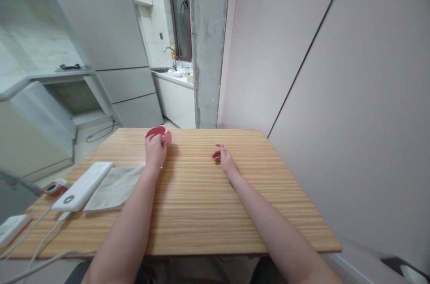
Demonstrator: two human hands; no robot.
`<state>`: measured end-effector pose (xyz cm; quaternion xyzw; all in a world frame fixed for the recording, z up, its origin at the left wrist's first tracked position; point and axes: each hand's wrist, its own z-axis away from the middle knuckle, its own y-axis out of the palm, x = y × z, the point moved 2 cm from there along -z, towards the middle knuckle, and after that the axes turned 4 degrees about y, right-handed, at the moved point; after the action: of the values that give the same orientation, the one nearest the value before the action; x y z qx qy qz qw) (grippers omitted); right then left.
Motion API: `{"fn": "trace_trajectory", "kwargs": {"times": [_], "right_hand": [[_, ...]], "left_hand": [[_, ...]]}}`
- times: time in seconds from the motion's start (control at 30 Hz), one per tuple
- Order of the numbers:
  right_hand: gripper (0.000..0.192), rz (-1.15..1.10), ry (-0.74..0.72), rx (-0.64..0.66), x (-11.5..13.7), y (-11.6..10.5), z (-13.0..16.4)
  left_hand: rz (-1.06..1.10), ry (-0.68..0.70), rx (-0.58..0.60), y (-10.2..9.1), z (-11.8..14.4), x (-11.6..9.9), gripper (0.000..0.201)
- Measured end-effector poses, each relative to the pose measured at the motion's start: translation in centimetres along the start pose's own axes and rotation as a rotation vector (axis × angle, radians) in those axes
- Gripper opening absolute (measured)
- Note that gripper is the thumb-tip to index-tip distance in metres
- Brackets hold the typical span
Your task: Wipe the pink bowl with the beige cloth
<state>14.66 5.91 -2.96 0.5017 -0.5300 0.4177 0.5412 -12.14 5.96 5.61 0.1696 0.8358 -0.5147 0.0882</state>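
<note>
Near the far left of the wooden table (201, 203), my left hand (156, 149) is closed on a pink, round, hollow thing (157, 131), which looks like a small cup or bowl. A lighter pink part sticks out on its right side. My hand covers its near side, so its full shape is hidden. My right hand (222, 156) rests at the table's middle right, fingers loosely apart and holding nothing. Below and left of my left hand lies a folded grey cloth (114, 187), partly covered by my forearm.
Beside the cloth lies a white power bank (83, 185) with a cable plugged in. A tape-like brown roll (54, 189) and a white power strip (12, 229) sit along the left edge. A fridge (97, 28) stands behind; a wall (352, 118) rises on the right.
</note>
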Motion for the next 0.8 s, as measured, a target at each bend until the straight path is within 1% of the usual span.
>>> {"fn": "trace_trajectory", "kwargs": {"times": [0.07, 0.1, 0.17, 0.23, 0.3, 0.37, 0.53, 0.67, 0.73, 0.8], "right_hand": [[0.051, 0.017, -0.044, -0.075, 0.4, -0.6, -0.1], [0.050, 0.019, -0.065, -0.117, 0.6, -0.9, -0.2], [0.048, 0.010, -0.107, -0.169, 1.1, -1.4, -0.2], [0.046, 0.000, -0.154, -0.159, 1.5, -1.6, -0.1], [0.043, 0.004, -0.194, -0.101, 1.7, -1.5, -0.1], [0.041, 0.017, -0.198, -0.055, 1.6, -1.1, -0.1], [0.048, 0.015, -0.129, -0.039, 0.6, -0.5, -0.5], [0.046, 0.051, -0.158, -0.031, 0.3, -0.6, -0.6], [0.043, 0.073, -0.176, -0.029, 0.2, -0.7, -0.5], [0.041, 0.078, -0.183, -0.029, 0.1, -0.7, -0.5]], "left_hand": [[0.038, 0.126, 0.010, 0.8, -0.1, -3.2, 0.018], [0.080, 0.228, 0.036, 1.4, 0.1, -5.0, 0.015], [0.130, 0.360, 0.102, 2.8, 0.9, -8.3, 0.010], [0.195, 0.476, 0.185, 4.0, 2.0, -10.9, 0.006], [0.245, 0.543, 0.253, 4.8, 3.0, -12.3, 0.004], [0.265, 0.568, 0.297, 5.3, 3.6, -12.6, 0.004], [0.262, 0.564, 0.351, 5.8, 3.9, -11.6, 0.004], [0.299, 0.545, 0.383, 6.1, 4.0, -12.0, 0.005], [0.316, 0.556, 0.394, 5.5, 3.9, -12.4, 0.009], [0.298, 0.523, 0.387, 3.8, 3.8, -11.8, 0.025]]}}
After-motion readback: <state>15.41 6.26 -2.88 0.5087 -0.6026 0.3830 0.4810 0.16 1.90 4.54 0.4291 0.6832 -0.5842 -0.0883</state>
